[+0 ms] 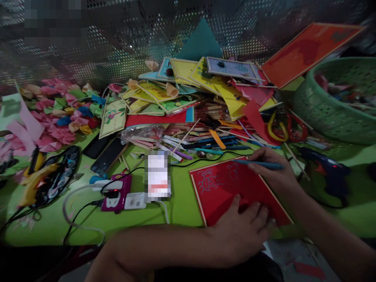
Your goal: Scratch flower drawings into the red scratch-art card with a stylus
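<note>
My right hand (274, 170) is closed around a blue pen (268, 164), which lies slantwise with one end pointing left over the top of a red card (223, 196). Thin wooden strips edge the card along its sides. A ladybug drawing (208, 182) in pale lines shows on its left part, with a smaller outline (233, 172) beside it, below the pen. My left hand (245, 229) rests on the lower part of the card with its fingers spread, covering some of it. Whether the pen tip touches the card I cannot tell.
Framed cards (182, 72), sticks and pens pile up behind the red card. A green basket (329, 117) and a blue glue gun (330, 168) stand to the right. Leftward are a lit phone (158, 176), a purple power strip (117, 196) with cables, and a yellow glue gun (38, 182).
</note>
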A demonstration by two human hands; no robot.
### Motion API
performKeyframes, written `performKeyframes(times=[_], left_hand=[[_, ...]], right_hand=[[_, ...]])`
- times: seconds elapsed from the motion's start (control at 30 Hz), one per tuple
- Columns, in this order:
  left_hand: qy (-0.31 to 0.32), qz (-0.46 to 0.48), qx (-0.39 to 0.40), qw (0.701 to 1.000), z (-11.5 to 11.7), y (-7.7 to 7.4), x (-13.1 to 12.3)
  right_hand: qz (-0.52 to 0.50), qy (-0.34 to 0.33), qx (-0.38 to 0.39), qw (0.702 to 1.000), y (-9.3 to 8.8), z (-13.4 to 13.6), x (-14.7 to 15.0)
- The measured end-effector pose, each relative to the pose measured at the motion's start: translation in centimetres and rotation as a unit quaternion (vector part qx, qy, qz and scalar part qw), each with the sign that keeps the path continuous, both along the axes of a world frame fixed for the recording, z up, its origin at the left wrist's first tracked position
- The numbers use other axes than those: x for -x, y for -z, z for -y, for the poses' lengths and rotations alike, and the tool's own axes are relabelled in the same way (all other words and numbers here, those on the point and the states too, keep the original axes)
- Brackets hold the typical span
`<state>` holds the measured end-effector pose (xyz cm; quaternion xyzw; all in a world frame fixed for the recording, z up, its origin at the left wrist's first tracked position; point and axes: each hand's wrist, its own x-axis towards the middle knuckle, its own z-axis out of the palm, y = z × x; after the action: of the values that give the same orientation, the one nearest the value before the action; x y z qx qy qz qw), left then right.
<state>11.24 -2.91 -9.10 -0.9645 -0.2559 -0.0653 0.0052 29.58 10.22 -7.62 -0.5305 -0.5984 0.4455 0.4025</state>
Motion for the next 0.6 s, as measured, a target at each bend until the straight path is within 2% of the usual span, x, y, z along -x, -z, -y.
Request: performKeyframes(times=[0.2, 0.6], left_hand=[[-0.004, 0.007, 0.018, 1.0, 0.05, 0.64, -0.46], [-0.013, 0.043, -0.002, 0.999, -0.23, 0.04, -0.25]], right_hand=[[0.022, -0.014, -0.006, 1.0, 0.05, 0.09, 0.07], [0.063, -0.036, -0.031, 0.997, 0.53, 0.14, -0.11]])
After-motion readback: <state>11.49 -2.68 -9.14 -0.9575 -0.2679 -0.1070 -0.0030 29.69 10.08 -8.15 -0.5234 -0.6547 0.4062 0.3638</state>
